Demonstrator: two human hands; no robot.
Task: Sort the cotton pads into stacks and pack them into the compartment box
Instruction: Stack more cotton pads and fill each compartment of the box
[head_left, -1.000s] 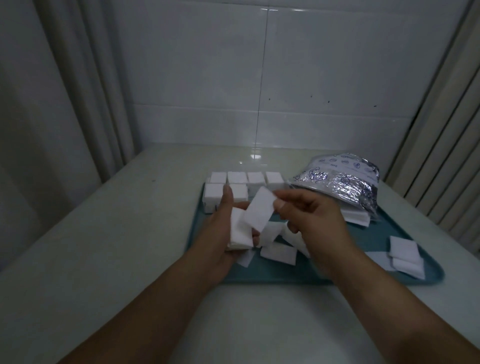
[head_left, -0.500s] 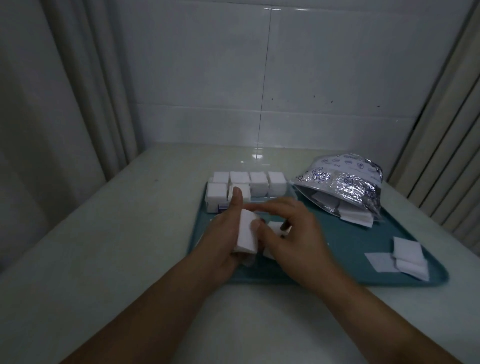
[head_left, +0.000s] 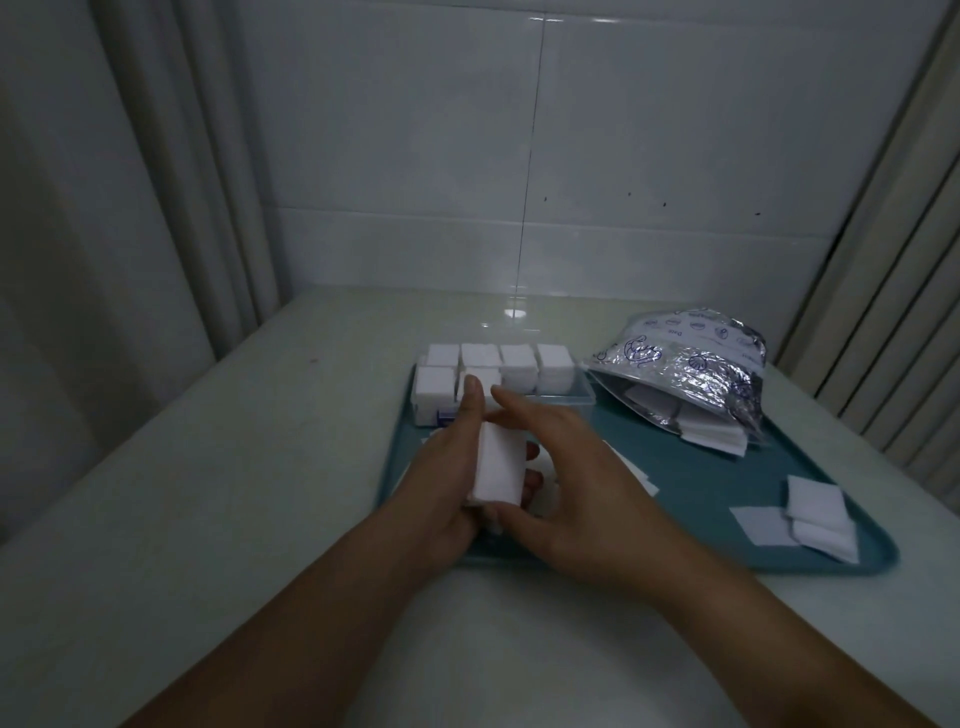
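My left hand grips a white stack of cotton pads, held on edge above the near left part of the teal tray. My right hand lies against the stack's right side with the fingers stretched out and the thumb under it. Behind the hands sits the clear compartment box, several of its cells filled with white pad stacks. Loose pads lie on the tray, partly hidden under my right hand.
A crinkled silver foil bag lies open on the tray's far right with pads spilling from its mouth. A few loose pads rest at the tray's near right corner. The pale table meets a tiled wall behind and curtains on both sides.
One second ago my right hand held a single pad up above the stack. It has laid that pad onto the stack and now rests against it. The left hand has barely moved.
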